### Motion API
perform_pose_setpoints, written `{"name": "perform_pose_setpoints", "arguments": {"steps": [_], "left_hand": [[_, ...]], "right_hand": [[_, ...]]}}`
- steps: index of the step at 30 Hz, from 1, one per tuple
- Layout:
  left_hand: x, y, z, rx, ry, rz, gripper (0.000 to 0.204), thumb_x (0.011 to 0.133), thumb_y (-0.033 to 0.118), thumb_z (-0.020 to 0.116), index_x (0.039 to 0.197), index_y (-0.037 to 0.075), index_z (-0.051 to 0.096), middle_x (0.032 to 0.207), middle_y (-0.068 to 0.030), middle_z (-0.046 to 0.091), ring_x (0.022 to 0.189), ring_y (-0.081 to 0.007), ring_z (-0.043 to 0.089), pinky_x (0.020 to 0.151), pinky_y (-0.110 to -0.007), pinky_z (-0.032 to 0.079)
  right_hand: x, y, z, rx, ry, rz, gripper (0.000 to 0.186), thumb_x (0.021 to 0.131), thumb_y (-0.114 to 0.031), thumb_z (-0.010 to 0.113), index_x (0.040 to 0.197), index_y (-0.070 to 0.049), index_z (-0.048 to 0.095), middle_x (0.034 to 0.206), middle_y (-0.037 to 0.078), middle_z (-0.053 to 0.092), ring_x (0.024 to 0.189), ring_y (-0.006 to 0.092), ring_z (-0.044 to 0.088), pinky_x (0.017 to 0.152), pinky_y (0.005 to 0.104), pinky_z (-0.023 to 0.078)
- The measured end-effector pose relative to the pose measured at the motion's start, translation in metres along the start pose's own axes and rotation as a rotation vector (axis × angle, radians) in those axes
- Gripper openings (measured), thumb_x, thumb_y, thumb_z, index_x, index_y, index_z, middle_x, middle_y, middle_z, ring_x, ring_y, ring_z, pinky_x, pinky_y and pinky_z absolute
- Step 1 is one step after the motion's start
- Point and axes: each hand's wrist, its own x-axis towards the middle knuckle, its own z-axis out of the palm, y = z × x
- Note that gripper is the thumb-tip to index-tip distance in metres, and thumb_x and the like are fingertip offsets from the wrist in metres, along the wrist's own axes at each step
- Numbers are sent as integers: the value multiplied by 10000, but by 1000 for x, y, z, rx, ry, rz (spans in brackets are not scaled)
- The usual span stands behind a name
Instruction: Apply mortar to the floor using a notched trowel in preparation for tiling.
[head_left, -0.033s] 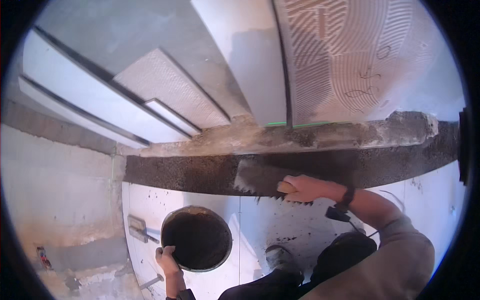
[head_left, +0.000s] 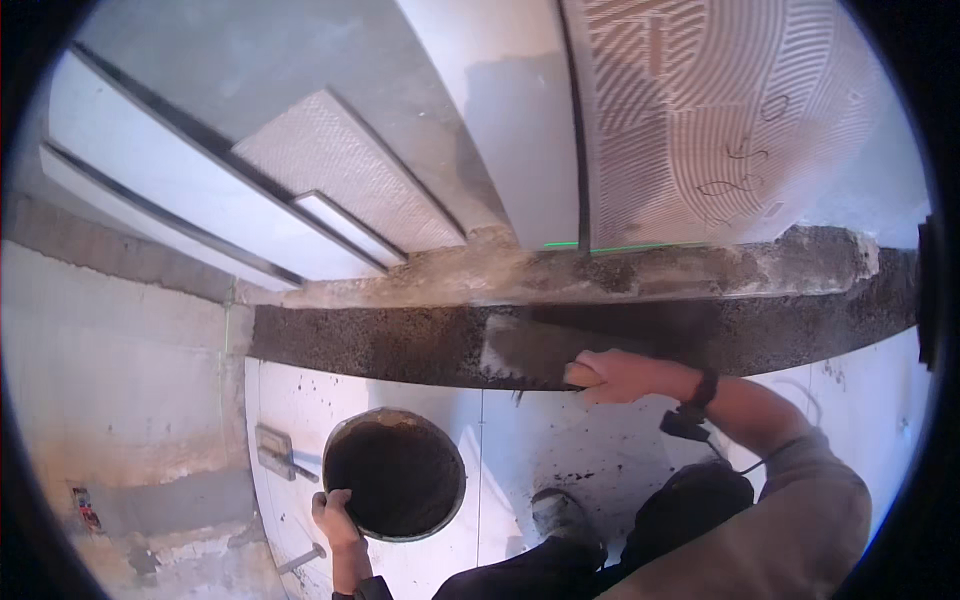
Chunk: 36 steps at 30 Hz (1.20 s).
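Observation:
My right hand (head_left: 625,378) is closed on the wooden handle of a notched steel trowel (head_left: 532,343), whose blade lies against a long strip of dark mortar (head_left: 375,345); motion blurs it. With my left hand (head_left: 336,520) I grip the left rim of a round bucket (head_left: 444,455) of dark mortar standing on white floor tiles (head_left: 545,440). A small float-like tool (head_left: 275,450) lies just left of the bucket, and another tool (head_left: 305,560) lies lower down, partly behind my left forearm.
Several white panels (head_left: 150,175) and a textured tile (head_left: 330,150) lean beyond a rough ledge (head_left: 420,270). A combed adhesive-patterned panel (head_left: 720,110) stands at upper right. A patchy wall (head_left: 120,380) is on the left. My shoe (head_left: 560,515) is below the strip.
The trowel and my right hand have shifted slightly to the right along the mortar strip. My left hand stays on the bucket. The whole view has moved slightly.

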Motion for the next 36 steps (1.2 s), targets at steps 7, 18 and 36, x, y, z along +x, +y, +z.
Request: {"name": "perform_pose_setpoints", "arguments": {"steps": [7, 18, 36], "left_hand": [[-5, -16, -13, -256, 52, -65, 203, 643, 42, 587, 689, 76, 393, 689, -3, 404, 636, -142, 402, 602, -283, 367], [3, -17, -26, -302, -18, -39, 187, 654, 45, 573, 713, 76, 399, 698, -15, 429, 652, -147, 431, 623, -264, 383], [-1, -8, -11, -208, -1, -8, 183, 639, 83, 587, 718, 56, 424, 722, -38, 455, 662, -173, 445, 657, -283, 397]], "right_hand": [[10, 32, 5, -272, 4, 25, 303, 789, -187, 589, 1036, -44, 488, 806, 237, 603, 795, 452, 599, 659, 541, 437], [142, -30, 61, -394, 196, 26, 261, 798, -151, 576, 1012, -43, 473, 782, 212, 638, 754, 423, 624, 650, 530, 485], [-17, -17, -11, -547, 373, -66, 367, 824, -161, 605, 1145, -25, 490, 865, 201, 600, 786, 356, 640, 608, 479, 525]]}}
